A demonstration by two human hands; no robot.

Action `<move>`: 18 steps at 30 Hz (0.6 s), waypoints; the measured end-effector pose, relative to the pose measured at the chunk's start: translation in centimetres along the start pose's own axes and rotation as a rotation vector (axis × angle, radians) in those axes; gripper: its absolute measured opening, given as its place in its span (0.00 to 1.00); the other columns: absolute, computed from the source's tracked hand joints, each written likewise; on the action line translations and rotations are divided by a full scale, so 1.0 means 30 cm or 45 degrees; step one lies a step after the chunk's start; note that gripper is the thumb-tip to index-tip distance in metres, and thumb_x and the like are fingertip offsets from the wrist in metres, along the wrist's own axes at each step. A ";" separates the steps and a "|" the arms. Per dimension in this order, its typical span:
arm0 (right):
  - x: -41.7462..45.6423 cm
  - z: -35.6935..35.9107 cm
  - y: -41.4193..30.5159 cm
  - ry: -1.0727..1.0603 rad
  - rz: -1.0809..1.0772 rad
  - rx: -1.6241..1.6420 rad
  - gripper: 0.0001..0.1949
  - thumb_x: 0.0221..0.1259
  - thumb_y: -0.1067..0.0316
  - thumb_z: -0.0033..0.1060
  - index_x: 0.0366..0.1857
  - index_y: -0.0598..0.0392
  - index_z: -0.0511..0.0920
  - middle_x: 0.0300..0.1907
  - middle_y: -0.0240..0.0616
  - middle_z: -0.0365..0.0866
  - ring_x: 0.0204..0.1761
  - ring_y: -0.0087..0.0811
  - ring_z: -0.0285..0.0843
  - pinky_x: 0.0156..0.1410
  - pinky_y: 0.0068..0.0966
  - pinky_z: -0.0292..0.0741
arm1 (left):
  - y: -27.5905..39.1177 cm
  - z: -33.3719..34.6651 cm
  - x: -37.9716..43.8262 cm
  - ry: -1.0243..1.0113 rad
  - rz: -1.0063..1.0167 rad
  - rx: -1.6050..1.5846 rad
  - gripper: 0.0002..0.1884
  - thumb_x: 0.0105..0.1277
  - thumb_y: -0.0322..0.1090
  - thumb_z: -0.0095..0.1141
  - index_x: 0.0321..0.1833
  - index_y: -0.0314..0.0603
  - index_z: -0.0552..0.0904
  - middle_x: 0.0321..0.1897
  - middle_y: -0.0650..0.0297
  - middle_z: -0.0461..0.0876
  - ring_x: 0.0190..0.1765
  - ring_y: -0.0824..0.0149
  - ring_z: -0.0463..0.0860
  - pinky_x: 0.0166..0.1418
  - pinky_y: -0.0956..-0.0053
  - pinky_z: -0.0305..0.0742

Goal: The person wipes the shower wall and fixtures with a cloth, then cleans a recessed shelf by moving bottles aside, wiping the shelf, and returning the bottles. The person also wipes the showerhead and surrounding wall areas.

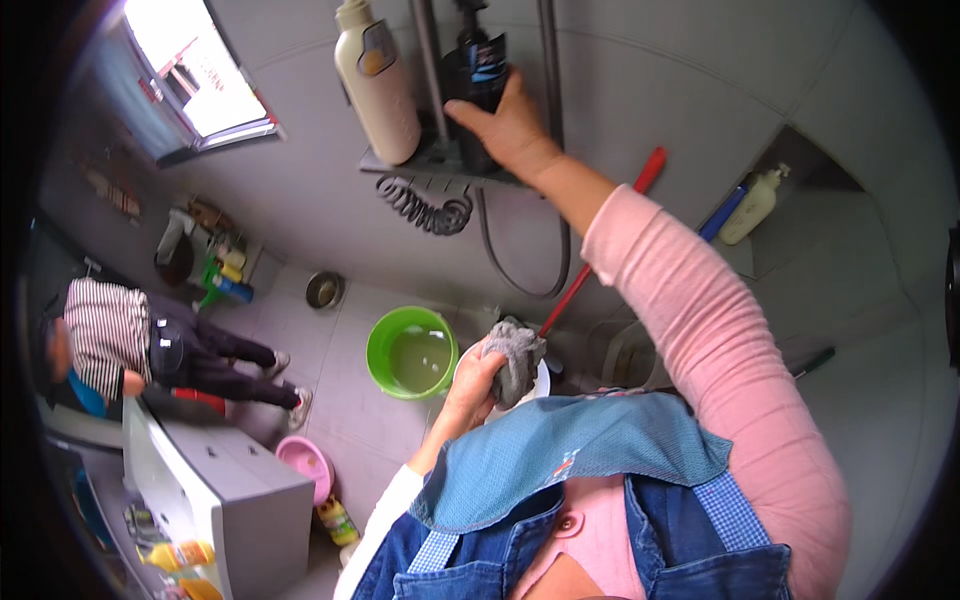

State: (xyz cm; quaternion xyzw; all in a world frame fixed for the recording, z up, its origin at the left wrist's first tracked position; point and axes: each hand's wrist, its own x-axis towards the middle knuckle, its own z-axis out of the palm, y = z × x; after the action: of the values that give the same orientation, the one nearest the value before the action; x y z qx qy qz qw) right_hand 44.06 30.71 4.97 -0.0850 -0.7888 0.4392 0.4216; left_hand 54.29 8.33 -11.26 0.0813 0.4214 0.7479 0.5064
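Note:
My right hand point(517, 131) reaches up to the wall shelf point(431, 166), its fingers around the side of a black pump bottle point(480, 75). A cream bottle point(376, 90) stands on the same shelf, left of a vertical rail. Lower down, near my chest, my left hand point(474, 382) holds a bunched grey cloth point(516, 356). That cloth is above a white basin point(536, 386), mostly hidden by my hand and apron. A green bucket point(412, 352) with cloudy liquid stands on the floor to the left.
A person point(165, 337) in a striped top stands at the left by a white washbasin cabinet point(255, 480). A pink basin point(307, 465) and a metal bowl point(325, 290) are on the floor. A red pole point(574, 289) leans at the wall, near a hanging shower hose point(517, 289).

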 end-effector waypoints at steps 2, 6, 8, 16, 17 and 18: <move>0.010 0.001 0.003 0.027 -0.010 0.024 0.47 0.42 0.54 0.75 0.63 0.66 0.54 0.55 0.57 0.70 0.57 0.49 0.71 0.63 0.34 0.67 | 0.001 0.019 0.019 0.021 -0.019 -0.022 0.15 0.61 0.24 0.46 0.51 0.30 0.77 0.43 0.55 0.82 0.42 0.64 0.83 0.48 0.70 0.79; -0.082 -0.051 -0.069 -0.019 0.071 -0.123 0.58 0.41 0.50 0.76 0.66 0.74 0.42 0.65 0.68 0.55 0.69 0.54 0.55 0.72 0.34 0.57 | -0.016 0.018 0.048 -0.086 -0.020 -0.053 0.17 0.62 0.25 0.44 0.54 0.32 0.76 0.45 0.55 0.81 0.45 0.63 0.82 0.50 0.69 0.78; -0.218 -0.105 -0.110 -0.093 -0.125 -0.162 0.55 0.45 0.50 0.74 0.67 0.75 0.42 0.67 0.69 0.50 0.72 0.54 0.50 0.74 0.36 0.54 | -0.011 0.019 0.066 -0.126 -0.029 0.007 0.18 0.62 0.25 0.44 0.55 0.34 0.75 0.46 0.55 0.81 0.47 0.62 0.81 0.54 0.68 0.77; -0.835 -0.632 0.128 -0.368 0.429 -0.117 0.28 0.56 0.57 0.68 0.57 0.57 0.66 0.40 0.39 0.77 0.43 0.32 0.77 0.50 0.28 0.74 | 0.022 0.250 0.173 -0.317 -0.007 0.243 0.23 0.64 0.26 0.50 0.63 0.34 0.70 0.53 0.60 0.79 0.52 0.68 0.80 0.57 0.73 0.75; -0.865 -0.684 0.166 -0.269 0.420 -0.075 0.27 0.56 0.58 0.68 0.56 0.57 0.67 0.38 0.37 0.76 0.41 0.30 0.76 0.46 0.27 0.75 | 0.023 0.291 0.189 -0.393 -0.010 0.269 0.23 0.64 0.26 0.51 0.64 0.34 0.70 0.53 0.61 0.79 0.52 0.68 0.79 0.57 0.74 0.74; -0.867 -0.726 0.198 -0.124 0.480 -0.061 0.27 0.56 0.60 0.67 0.56 0.58 0.66 0.38 0.37 0.76 0.41 0.30 0.76 0.47 0.27 0.75 | 0.021 0.330 0.202 -0.403 0.012 0.309 0.24 0.64 0.27 0.52 0.64 0.34 0.70 0.53 0.61 0.79 0.53 0.68 0.79 0.57 0.74 0.74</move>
State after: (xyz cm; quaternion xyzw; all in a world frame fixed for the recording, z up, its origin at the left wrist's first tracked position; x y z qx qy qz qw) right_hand 75.16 34.69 -9.29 -0.2201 -0.7884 0.4952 0.2911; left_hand 56.41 18.68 -6.40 0.2602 0.4233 0.6718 0.5494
